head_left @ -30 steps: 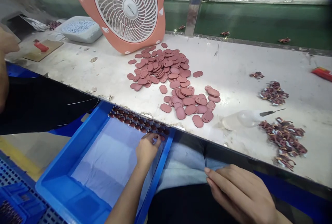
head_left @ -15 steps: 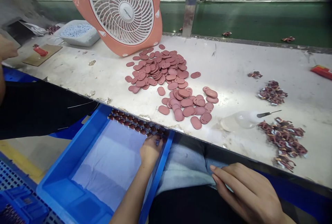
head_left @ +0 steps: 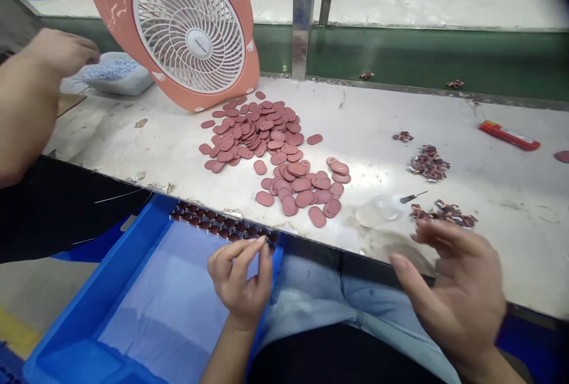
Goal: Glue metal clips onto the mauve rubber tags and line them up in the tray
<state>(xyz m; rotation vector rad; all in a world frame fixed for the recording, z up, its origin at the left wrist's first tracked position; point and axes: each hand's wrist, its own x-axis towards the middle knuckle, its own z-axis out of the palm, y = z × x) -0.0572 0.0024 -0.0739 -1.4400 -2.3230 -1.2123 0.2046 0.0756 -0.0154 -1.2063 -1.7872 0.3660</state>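
My left hand [head_left: 242, 277] hovers over the right side of a blue plastic bin [head_left: 95, 295]. Its fingers are curled, thumb and fingertips together, with nothing visible in the pinch. Rows of small dark brown pieces [head_left: 217, 224] lie along the bin's far end, on a pale sheet [head_left: 173, 289]. My right hand [head_left: 457, 289], slightly blurred, is open at the table's front edge, thumb apart from the fingers. Just beyond its fingertips is a heap of small brown-and-white parts [head_left: 444, 213], partly hidden by the hand. Left of it lies a translucent squeeze bottle with a needle tip [head_left: 380, 210].
Reddish-brown oval discs [head_left: 260, 129] are heaped mid-table before a pink fan [head_left: 195, 40]. A second small-parts pile [head_left: 429, 163] and a red cutter [head_left: 509, 135] lie at right. Another person's hand [head_left: 62, 55] reaches in at left near a white tray [head_left: 118, 76]. A green belt [head_left: 427, 58] runs behind.
My left hand has lifted away from the rows in the bin. My right hand has moved up to the parts heap and spread open. The other person's arm has reached further in. The view has shifted.
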